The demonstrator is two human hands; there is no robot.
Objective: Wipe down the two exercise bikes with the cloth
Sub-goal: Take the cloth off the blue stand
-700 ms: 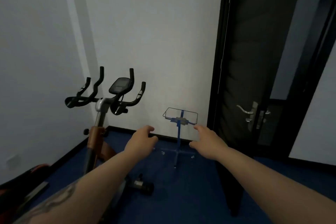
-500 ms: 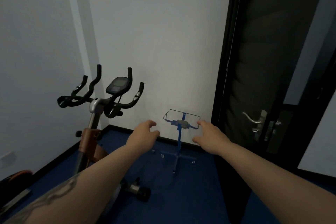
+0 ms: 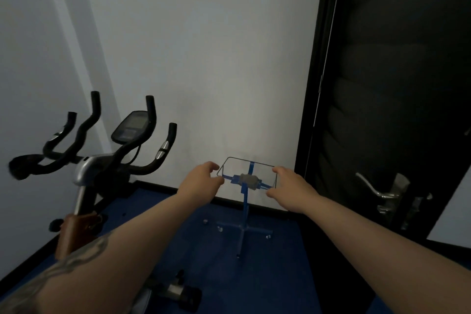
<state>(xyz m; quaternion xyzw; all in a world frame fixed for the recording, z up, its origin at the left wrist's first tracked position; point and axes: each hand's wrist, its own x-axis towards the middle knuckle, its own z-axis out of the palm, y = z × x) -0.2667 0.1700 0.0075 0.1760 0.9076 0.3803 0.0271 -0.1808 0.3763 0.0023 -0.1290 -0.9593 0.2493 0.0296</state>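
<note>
Both arms are reaching forward, level and nearly straight. The left hand [image 3: 201, 181] is hovering at the left edge of a blue stand's clear top [image 3: 246, 173], fingers loosely curled and holding nothing; the right hand [image 3: 290, 187] is hovering at its right edge, equally loose and empty. Whether either is touching the rim cannot be told. One exercise bike [image 3: 96, 160] is standing at the left wall on the blue floor [image 3: 280, 275]; one stand, one dark door [image 3: 395, 109].

Dim room, white walls [image 3: 204, 46], blue floor [image 3: 267, 275], dark door [image 3: 395, 84]
</note>
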